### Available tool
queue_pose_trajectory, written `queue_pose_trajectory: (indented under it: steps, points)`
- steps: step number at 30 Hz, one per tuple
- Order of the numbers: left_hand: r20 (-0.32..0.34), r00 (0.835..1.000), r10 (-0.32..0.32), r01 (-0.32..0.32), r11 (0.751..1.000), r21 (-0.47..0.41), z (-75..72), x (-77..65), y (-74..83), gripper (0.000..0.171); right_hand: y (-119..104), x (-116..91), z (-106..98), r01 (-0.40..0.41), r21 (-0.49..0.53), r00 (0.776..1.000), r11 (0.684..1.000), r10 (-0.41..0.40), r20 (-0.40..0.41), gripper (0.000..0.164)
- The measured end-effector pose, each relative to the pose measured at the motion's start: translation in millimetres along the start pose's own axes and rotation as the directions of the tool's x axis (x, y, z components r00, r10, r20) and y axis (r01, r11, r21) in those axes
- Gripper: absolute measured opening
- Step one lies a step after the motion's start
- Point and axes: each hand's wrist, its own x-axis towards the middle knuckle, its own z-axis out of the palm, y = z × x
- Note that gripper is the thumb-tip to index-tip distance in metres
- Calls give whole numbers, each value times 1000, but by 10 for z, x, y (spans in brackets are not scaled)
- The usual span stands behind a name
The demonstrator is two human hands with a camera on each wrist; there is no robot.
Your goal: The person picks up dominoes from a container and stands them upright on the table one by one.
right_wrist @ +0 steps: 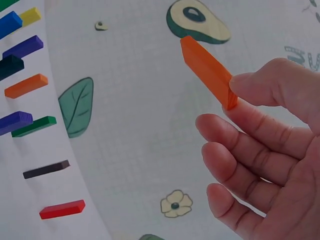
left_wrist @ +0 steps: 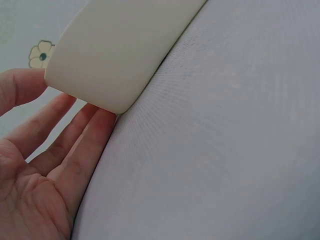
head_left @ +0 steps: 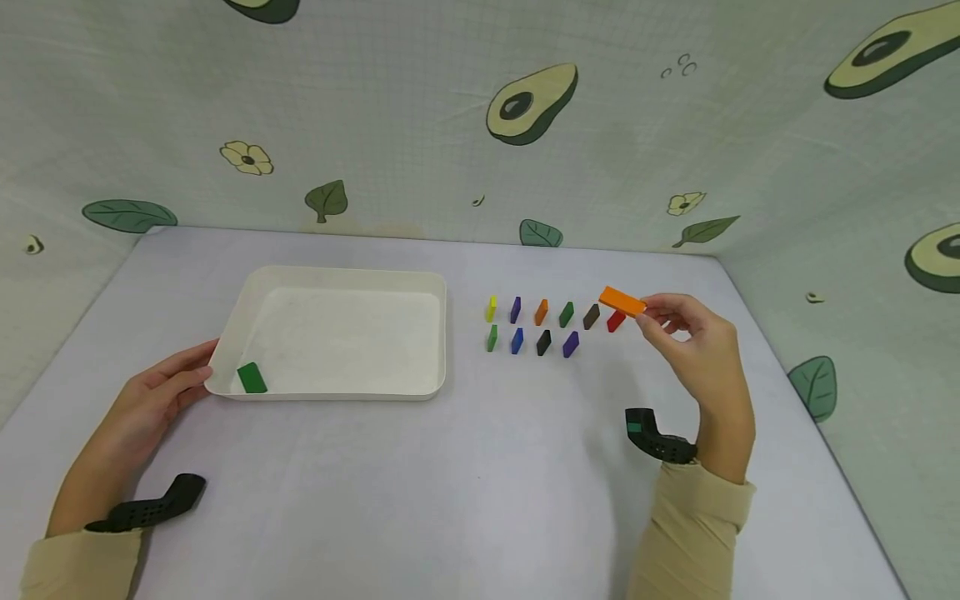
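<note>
My right hand [head_left: 697, 337] pinches a flat orange block [head_left: 622, 302] by one end between thumb and index finger. The block is raised above the table, near the right end of two rows of small coloured blocks; its free end points left. In the right wrist view the other fingers curl loosely below the orange block [right_wrist: 207, 72]. My left hand [head_left: 153, 400] touches the near left corner of a white tray [head_left: 352, 333] with fairly straight fingers. A green block [head_left: 252, 377] lies inside the tray at that corner. From the left wrist, fingertips meet the tray's outer wall [left_wrist: 115, 55].
The blocks stand right of the tray. The back row includes a yellow block [head_left: 491, 309], a brown block [head_left: 592, 317] and a red block [head_left: 616, 322]. In front stand a blue block [head_left: 517, 341] and a black block [head_left: 543, 342]. A patterned cloth [head_left: 405, 125] hangs behind.
</note>
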Motion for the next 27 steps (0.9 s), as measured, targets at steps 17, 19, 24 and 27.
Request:
queue_pose_trajectory:
  steps: [17,19,24,27]
  points:
    - [25,1000,1,0,1000,-21,4,-5,20,38,236,-27,-88,-172,-63,980,983,177,93,35]
    - [25,1000,2,-1,1000,-22,3,-6,20,38,249,-25,-90,-197,-68,973,978,203,111,37]
    - [24,1000,4,-4,1000,-18,2,-6,18,39,302,-11,-82,-243,-56,955,968,249,161,38]
    - [22,1000,1,-1,1000,-14,4,-5,18,38,347,-2,-69,-254,-45,947,966,258,192,38]
